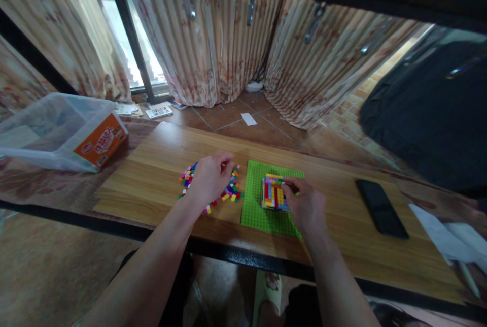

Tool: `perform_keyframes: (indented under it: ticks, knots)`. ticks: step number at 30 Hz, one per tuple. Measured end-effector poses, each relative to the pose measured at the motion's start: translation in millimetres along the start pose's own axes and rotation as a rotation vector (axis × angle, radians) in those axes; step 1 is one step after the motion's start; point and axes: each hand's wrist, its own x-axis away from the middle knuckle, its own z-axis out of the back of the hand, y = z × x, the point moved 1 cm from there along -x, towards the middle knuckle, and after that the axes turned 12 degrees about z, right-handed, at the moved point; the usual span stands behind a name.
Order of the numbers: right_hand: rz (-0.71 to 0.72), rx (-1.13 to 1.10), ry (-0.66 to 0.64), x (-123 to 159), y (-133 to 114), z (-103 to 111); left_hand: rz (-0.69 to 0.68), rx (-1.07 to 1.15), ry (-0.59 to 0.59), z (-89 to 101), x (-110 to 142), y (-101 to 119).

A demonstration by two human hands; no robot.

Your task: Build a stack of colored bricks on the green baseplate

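My R hand [307,206] is at the brick block [271,194] on green baseplate [253,215], L hand [211,178] over loose bricks [230,193]; can't tell how closed either grip is, or what's in it. Uneven R push cd pop bricks off. Block's approx aligned w/ baseplate; no obvious front, long axis unclear, RH side hidden.

The single view looks from the person's head, above the near edge of the brown wood-grain rectangular surface [342,200], facing forward and steeply down. Fairly near and wide, it spans from a pale green slipper [263,286] to beige striped fabric curtains [228,53], with the green studded plastic baseplate [254,205] below centre.
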Motion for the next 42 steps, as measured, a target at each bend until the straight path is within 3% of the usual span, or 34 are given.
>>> perform_keyframes:
  ticks: [12,19,26,42]
  knots:
    - [-0.142,-0.163,-0.003,-2,1,5,0.035,-0.058,-0.042,-0.1,-1,0]
    - [-0.265,-0.124,0.133,-7,12,8,0.054,-0.075,-0.053,1.3,0,4]
    - [-0.204,-0.039,0.053,-12,15,-11,0.053,-0.076,-0.059,2.3,0,4]
    - [-0.233,-0.199,0.019,-7,8,-21,0.038,-0.077,-0.076,-1.2,0,2]
